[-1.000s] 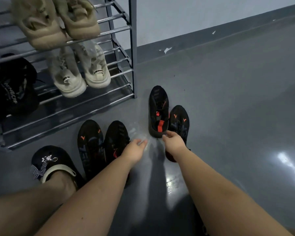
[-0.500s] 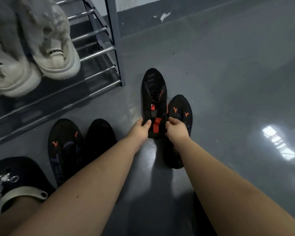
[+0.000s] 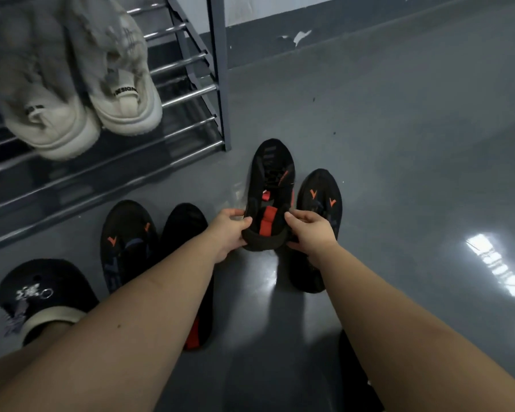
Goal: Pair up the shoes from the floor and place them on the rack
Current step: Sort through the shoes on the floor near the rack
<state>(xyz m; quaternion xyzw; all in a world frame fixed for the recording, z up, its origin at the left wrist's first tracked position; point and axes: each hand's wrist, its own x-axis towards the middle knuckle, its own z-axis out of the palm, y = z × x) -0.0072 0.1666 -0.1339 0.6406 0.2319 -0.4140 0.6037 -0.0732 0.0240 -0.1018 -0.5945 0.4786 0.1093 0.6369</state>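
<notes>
A black sneaker with a red tongue strip [image 3: 269, 188] points away from me in the middle of the floor. My left hand [image 3: 229, 231] grips its heel collar on the left side and my right hand [image 3: 311, 230] grips it on the right. Beside it on the right lies a black sneaker with orange marks [image 3: 320, 209], partly hidden by my right wrist. Two more black sneakers lie at lower left, one with orange marks [image 3: 125, 245] and one with red at the heel [image 3: 185, 233]. The metal shoe rack [image 3: 191, 93] stands at upper left.
A pair of cream sneakers [image 3: 101, 93] rests on a rack shelf. My left foot wears a black clog with charms [image 3: 39, 295] at bottom left. The glossy grey floor [image 3: 399, 144] stretches right, and a dark baseboard runs along the wall behind.
Both hands reached forward and closed on the heel of the red-striped sneaker; its heel now looks raised off the floor. The view dropped lower and nearer the floor.
</notes>
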